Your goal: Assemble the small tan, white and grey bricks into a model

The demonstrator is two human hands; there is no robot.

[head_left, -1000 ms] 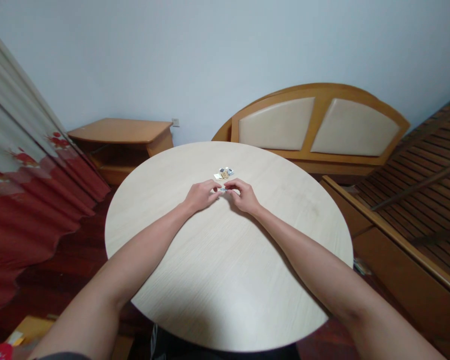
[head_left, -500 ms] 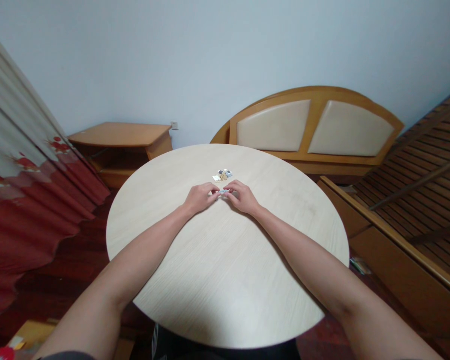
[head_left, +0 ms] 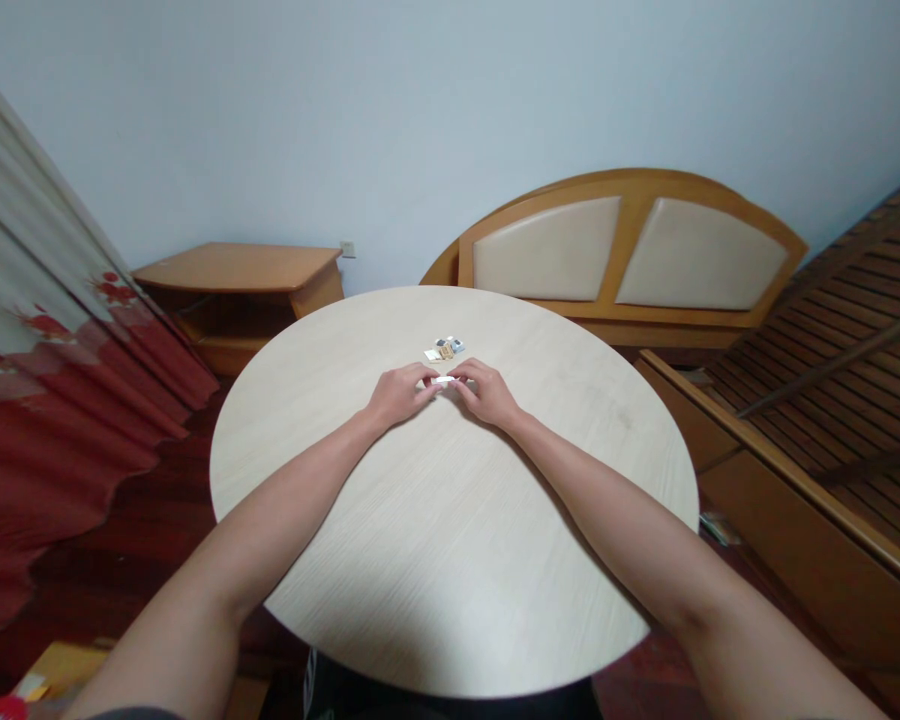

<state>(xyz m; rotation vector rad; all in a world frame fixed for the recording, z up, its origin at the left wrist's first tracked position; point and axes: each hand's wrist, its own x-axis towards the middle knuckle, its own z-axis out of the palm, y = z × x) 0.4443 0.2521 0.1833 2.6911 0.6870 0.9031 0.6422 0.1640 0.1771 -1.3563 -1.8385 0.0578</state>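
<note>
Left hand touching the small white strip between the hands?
Touching. The head view shows the fingertips of the left hand meeting the left end of the white strip, with no tabletop visible between them.

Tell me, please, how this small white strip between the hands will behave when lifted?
The white strip, between the left hand and right hand, looks thin, so it is probably very light and may bend. Being flat, it seems unlikely to roll.
</note>
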